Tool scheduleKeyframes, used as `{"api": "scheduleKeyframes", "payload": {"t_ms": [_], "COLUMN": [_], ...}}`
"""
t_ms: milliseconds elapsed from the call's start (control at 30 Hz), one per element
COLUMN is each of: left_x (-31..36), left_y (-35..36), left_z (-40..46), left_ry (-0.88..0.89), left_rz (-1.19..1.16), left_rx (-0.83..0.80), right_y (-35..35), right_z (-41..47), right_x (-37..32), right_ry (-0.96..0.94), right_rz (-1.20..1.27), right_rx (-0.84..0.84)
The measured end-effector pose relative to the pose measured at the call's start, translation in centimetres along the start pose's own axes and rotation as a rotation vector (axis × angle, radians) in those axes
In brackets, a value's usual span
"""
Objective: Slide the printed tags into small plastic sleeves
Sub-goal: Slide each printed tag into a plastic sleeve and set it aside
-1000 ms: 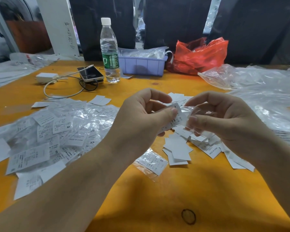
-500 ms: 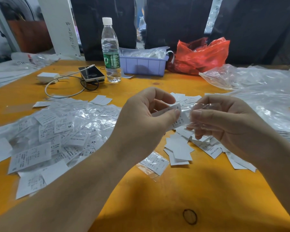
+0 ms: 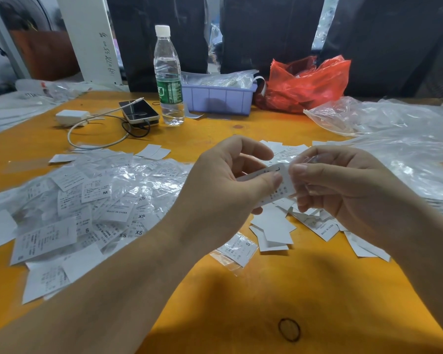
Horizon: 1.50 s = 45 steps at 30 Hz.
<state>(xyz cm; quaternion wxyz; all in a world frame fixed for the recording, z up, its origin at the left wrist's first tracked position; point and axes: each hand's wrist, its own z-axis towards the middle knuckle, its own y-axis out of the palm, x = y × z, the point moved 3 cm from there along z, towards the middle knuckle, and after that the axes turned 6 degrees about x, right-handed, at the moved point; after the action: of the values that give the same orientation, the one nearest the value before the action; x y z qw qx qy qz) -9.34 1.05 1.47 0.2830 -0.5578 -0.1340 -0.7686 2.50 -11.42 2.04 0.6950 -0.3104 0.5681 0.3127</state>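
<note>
My left hand (image 3: 230, 185) pinches a white printed tag (image 3: 279, 185) marked L between thumb and fingers, above the orange table (image 3: 241, 297). My right hand (image 3: 343, 185) holds a small clear plastic sleeve (image 3: 296, 162) at the tag's right end; the two touch, and how far the tag is inside I cannot tell. Under my hands lies a pile of loose white tags (image 3: 274, 228). To the left spreads a heap of sleeved tags (image 3: 87, 205). One sleeved tag marked S (image 3: 238, 249) lies apart, near the middle.
At the back stand a water bottle (image 3: 168, 80), a phone (image 3: 140, 112) with a white charger and cable (image 3: 71, 116), a lilac bin (image 3: 218, 98) and a red bag (image 3: 304, 83). Clear plastic bags (image 3: 394, 139) cover the right side. A black rubber band (image 3: 289, 329) lies near the front edge.
The tag has turned more upright between my hands, and my right hand has closed in on its right end with the sleeve. Both hands stay in the same spot.
</note>
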Motion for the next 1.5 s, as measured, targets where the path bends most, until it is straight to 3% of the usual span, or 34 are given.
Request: {"api": "scheduleKeyframes", "payload": {"t_ms": [567, 900, 1267, 1500], "left_x": [-0.5, -0.5, -0.1, -0.2], "left_y": [0.2, 0.5, -0.3, -0.4], "left_z": [0.2, 0.0, 0.3, 0.3], "left_ry": [-0.072, -0.065, -0.071, -0.005], "left_rz": [0.007, 0.081, 0.003, 0.145], "left_rx": [-0.071, -0.087, -0.020, 0.010], "right_y": [0.3, 0.4, -0.6, 0.0], "right_z": [-0.2, -0.2, 0.2, 0.0], "right_x": [0.1, 0.2, 0.3, 0.3], "right_ry": [0.053, 0.053, 0.052, 0.059], "right_rz": [-0.072, -0.113, -0.067, -0.102], "right_rx": [-0.119, -0.103, -0.005, -0.038]}}
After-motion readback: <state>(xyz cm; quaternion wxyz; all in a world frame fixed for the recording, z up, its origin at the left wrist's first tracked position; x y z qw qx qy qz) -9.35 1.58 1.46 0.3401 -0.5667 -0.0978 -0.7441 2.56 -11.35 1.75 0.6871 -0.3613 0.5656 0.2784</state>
